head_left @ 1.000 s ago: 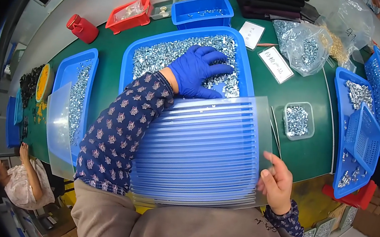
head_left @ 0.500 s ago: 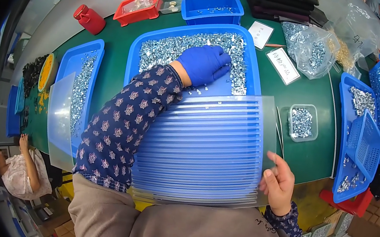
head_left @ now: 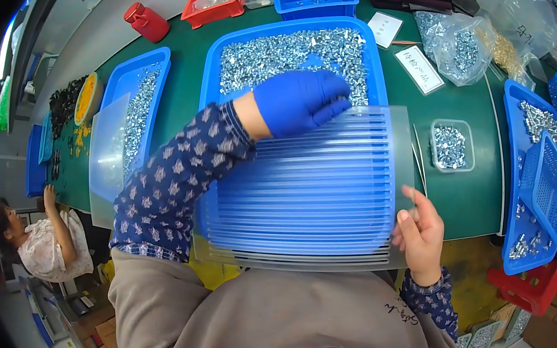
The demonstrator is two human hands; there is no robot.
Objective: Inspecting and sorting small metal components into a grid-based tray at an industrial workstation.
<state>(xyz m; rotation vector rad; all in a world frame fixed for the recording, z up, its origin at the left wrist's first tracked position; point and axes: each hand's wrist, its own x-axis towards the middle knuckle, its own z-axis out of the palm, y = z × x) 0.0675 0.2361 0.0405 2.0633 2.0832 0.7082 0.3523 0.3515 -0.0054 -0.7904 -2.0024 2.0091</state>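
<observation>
A clear plate with many parallel grooves point(head_left: 303, 197) lies in front of me, its far edge resting over a large blue tray point(head_left: 214, 63) of small shiny metal parts point(head_left: 264, 59). My left hand point(head_left: 300, 104), in a blue glove, is over the plate's far edge, palm down. Its fingers are curled together, and whatever they hold is hidden beneath them. At the plate's right edge, my bare right hand point(head_left: 420, 235) grips it between thumb and fingers.
Tweezers point(head_left: 419, 159) and a small clear tub of metal parts point(head_left: 452, 147) lie right of the plate. A frosted sheet point(head_left: 108, 148) overlaps the left blue tray point(head_left: 157, 91). Blue baskets point(head_left: 549, 181) stand far right. A co-worker point(head_left: 54, 245) sits at far left.
My left hand has come back from the metal parts in the tray to the plate's far edge. My right hand keeps its place at the plate's right edge. The whole view has shifted slightly.
</observation>
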